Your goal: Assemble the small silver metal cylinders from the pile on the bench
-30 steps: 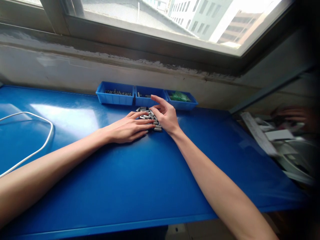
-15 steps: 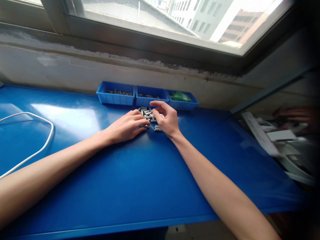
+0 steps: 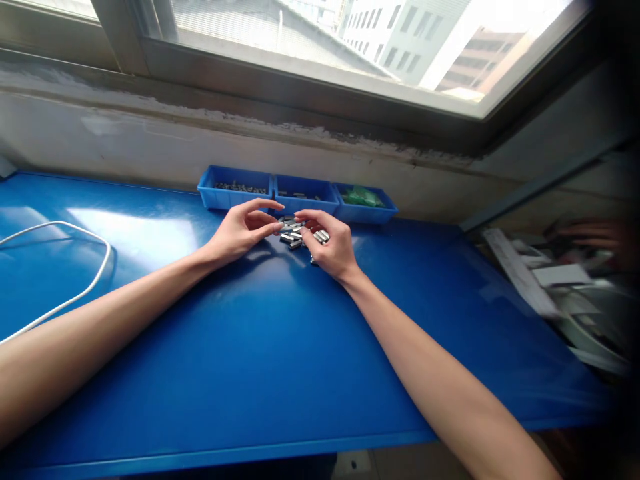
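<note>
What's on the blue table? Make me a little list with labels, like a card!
Table: blue table under a window
Left hand: left hand fingers curled at the edge of the pile of small metal pieces; whether it pinches one is too small to tell
Right hand: right hand on the pile, fingers bent over the pieces
Trays: three blue trays in a row by the wall; one holds something green
Cable: white cable looping at the left
Far right: a blurred hand of another person among pale clutter
</note>
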Demonstrator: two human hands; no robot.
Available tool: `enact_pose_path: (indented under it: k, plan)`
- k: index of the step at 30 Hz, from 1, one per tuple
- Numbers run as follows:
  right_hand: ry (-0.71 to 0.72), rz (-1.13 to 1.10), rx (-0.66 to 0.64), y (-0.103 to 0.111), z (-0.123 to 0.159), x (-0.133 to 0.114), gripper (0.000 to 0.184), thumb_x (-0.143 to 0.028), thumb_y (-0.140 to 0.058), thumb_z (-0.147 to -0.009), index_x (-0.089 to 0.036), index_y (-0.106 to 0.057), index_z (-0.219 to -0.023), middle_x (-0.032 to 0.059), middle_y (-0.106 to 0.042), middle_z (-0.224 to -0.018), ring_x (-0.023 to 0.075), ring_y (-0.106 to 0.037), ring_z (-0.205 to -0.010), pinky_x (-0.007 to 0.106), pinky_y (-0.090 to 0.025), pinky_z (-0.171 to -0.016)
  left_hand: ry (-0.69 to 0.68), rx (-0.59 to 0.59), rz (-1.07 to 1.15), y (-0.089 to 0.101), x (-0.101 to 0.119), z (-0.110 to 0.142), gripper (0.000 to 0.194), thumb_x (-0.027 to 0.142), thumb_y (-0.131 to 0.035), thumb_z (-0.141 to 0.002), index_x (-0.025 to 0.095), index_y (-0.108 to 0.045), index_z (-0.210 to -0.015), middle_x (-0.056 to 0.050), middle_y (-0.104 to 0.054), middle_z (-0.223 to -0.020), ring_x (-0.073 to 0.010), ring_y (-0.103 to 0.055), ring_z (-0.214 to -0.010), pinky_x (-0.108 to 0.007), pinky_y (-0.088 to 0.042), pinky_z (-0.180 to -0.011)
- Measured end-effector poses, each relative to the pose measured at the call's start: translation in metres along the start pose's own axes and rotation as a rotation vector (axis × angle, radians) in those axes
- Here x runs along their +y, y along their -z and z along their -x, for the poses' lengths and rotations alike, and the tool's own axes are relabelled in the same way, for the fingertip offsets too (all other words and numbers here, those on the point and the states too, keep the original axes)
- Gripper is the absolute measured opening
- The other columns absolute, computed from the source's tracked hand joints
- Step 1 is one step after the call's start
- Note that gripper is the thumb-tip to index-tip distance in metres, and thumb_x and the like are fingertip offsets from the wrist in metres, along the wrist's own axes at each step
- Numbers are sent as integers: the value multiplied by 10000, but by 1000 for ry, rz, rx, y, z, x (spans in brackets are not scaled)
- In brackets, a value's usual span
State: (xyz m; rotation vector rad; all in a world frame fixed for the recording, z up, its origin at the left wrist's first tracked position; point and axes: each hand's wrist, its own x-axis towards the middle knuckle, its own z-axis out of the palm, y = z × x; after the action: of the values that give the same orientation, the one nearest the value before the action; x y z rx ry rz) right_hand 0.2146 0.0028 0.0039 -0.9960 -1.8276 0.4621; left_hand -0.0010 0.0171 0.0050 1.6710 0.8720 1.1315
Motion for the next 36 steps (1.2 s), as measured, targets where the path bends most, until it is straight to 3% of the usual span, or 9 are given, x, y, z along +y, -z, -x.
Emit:
enact_pose_path:
  k: [5, 13, 20, 24, 27, 30, 32, 36]
  plan:
    - [25, -87, -126, -2, 2, -5, 286, -236, -630, -872, -229, -705, -1148, 43, -774, -1035, 185, -724, -842, 314, -584, -740, 46, 61, 47, 2, -1, -1, 627, 563, -844, -731, 163, -688, -1188, -86, -788, -909, -235, -748, -871, -335, -578, -835]
    - [-54, -256, -201, -1, 0, -11, 239, -272, -694, -874, -220, -749, -1100, 36, -781, -1009, 185, -737, -891, 300, -589, -800, 62, 94, 51, 3, -2, -1, 529, 539, -840, -751, 176, -717, -1116, -67, -785, -900, -221, -733, -885, -325, -564, -855]
    - [-238, -505, -140, -2, -4, -6, 249, -387, -741, -843, -237, -761, -1040, 31, -787, -971, 217, -754, -901, 361, -614, -851, 33, 74, 66, -1, -2, 0, 504, 530, -810, -794, 177, -708, -1139, -85, -788, -990, -233, -737, -951, -331, -564, -885]
    - [-231, -490, -1, 0, -13, 2, 372, -398, -732, -832, -259, -722, -1177, 47, -749, -1215, 248, -720, -1081, 412, -589, -974, -74, 48, -113, -7, -1, 1, 425, 518, -712, -887, 164, -717, -1121, -93, -771, -1058, -218, -724, -955, -303, -555, -858]
    - [-232, -426, 9, 2, -17, 10, 562, -403, -721, -828, -281, -620, -1368, 57, -615, -1454, 268, -672, -1190, 445, -551, -1044, -203, 19, -350, -10, 1, 3, 335, 456, -642, -948, 161, -736, -1076, -90, -766, -1064, -211, -704, -958, -304, -540, -855]
    - [-243, -371, -12, 5, -17, 13, 666, -404, -704, -840, -280, -526, -1470, 72, -553, -1518, 272, -676, -1175, 454, -544, -1044, -400, -65, -543, -12, 1, 5, 276, 371, -616, -974, 167, -741, -1113, -102, -760, -1133, -240, -663, -1077, -370, -503, -984]
    - [-213, -321, -12, 6, -15, 11, 659, -397, -694, -852, -287, -515, -1477, 68, -568, -1503, 267, -670, -1182, 439, -542, -1036, -509, -191, -643, -14, -1, 7, 300, 341, -588, -994, 186, -719, -1215, -103, -727, -1253, -277, -584, -1235, -435, -445, -1091]
    - [-221, -155, 92, 4, -9, 8, 392, -396, -649, -884, -261, -687, -1251, 53, -729, -1251, 256, -679, -1149, 417, -528, -1016, -554, -438, -807, -17, 0, 11, 405, 338, -478, -1049, 245, -603, -1422, -61, -580, -1495, -339, -338, -1483, -547, -312, -1196]
